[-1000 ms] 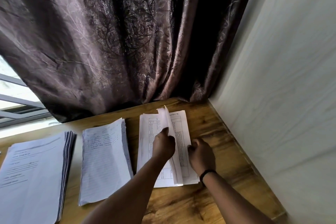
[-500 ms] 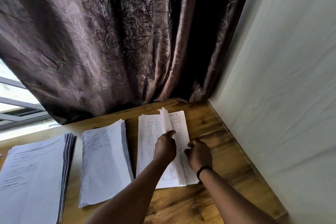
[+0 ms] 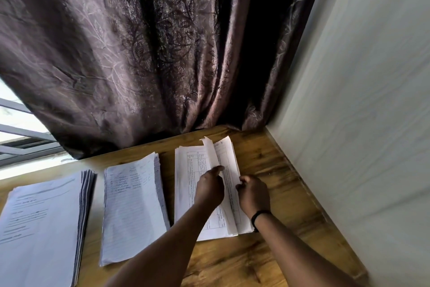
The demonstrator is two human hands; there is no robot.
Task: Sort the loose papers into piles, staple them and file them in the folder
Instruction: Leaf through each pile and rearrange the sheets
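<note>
Two bare forearms reach in from the bottom edge, angling up and away over a brown wood-grain table (image 3: 274,196). The left hand (image 3: 209,187) rests knuckles-up on the right-hand pile of white printed table sheets (image 3: 187,177), fingers curled, the thumb and forefinger tip pinching a lifted, half-turned white sheet (image 3: 213,154) at its near side. That sheet stands on edge, curling upward, its long axis running away from the person. The right hand (image 3: 253,193), with a thin black band (image 3: 260,214) at the wrist, sits just beside it on the pile's right edge, fingers curled and pinching the sheet edges under them. The pile lies flat, its long axis running near to far, tilted slightly right.

Left of it, apart, lies a thick stack of white lined handwritten pages (image 3: 132,207), lengthwise the same way. Further left, a larger stack of white printed papers with dark edges (image 3: 39,224) runs off the frame.

Beyond the table hangs a dark purple-brown leaf-patterned curtain (image 3: 144,54), with a bright window with grey bars (image 3: 21,133) at far left and a pale wall (image 3: 367,100) on the right.
</note>
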